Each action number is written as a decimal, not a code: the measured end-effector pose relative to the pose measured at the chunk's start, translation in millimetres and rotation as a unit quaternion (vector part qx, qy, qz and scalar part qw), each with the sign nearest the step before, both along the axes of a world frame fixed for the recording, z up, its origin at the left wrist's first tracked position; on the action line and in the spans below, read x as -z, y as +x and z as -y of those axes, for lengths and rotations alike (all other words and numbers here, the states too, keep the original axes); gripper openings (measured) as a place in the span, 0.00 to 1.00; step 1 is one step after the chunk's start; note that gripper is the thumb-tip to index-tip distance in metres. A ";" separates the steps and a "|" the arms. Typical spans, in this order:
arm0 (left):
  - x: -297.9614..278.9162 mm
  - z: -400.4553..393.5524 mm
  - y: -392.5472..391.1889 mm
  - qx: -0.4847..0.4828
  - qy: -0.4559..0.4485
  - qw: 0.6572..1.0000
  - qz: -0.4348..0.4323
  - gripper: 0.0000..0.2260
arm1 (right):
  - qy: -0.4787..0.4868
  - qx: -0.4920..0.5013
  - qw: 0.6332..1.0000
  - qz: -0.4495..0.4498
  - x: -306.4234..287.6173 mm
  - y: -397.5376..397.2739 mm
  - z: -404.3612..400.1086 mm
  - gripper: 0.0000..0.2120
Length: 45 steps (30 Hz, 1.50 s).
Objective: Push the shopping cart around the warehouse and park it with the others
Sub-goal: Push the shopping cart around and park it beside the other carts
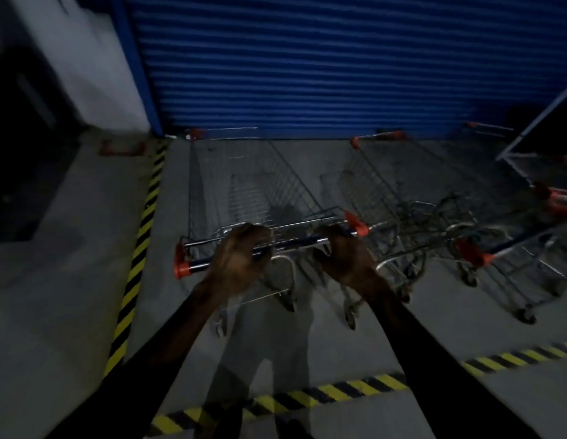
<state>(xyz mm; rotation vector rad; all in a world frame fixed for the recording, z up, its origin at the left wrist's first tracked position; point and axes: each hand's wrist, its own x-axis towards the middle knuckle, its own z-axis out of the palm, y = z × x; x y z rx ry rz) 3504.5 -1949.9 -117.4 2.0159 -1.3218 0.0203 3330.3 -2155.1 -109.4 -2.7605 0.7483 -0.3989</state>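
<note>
Setting: while the light is dim and the view blurred, a grey concrete floor (85, 248) shows before a blue ribbed roller shutter (339, 64), with a pale wall (95, 74) to its left.
Cart in hand: a silver wire shopping cart (244, 188) with a dark blue handle bar (294, 242) capped in orange at both ends stands straight ahead, its front close to the foot of the shutter.
Left hand: the left hand (241, 251) grips the handle bar left of its middle, fingers (258, 231) curled over the top of the bar and pressed together.
Right hand: the right hand (342, 251) grips the same bar nearer the right orange cap, fingers (331, 231) wrapped round it; whether they lie close or slightly parted, I cannot tell through the blur.
Arms: both forearms, in dark sleeves, reach forward from the bottom corners.
Other carts: a second silver wire cart (386, 185) with orange corner pieces stands just beside the held cart on its right, also facing the shutter; a third cart with an orange-capped handle (485, 253) stands further right, angled.
Floor marks: a yellow and black striped tape line (139, 245) runs along the left of the bay, and another striped tape band (307, 396) crosses the floor below the hands.
Far right: a pale metal frame (535, 125) leans across the corner.
</note>
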 end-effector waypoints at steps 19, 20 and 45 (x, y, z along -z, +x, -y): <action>23.6 -69.4 -8.9 -0.200 0.381 0.898 0.085 0.36 | -0.028 -0.052 0.969 -0.238 47.1 -5.5 33.2 0.59; 27.6 -78.9 -11.8 -0.200 0.389 0.894 0.096 0.37 | -0.020 -0.049 0.970 -0.238 47.8 -13.9 21.6 0.58; 9.7 -412.4 -286.7 -0.116 0.433 0.890 0.081 0.50 | -0.038 -0.012 0.950 -0.311 41.2 -312.8 -332.0 0.52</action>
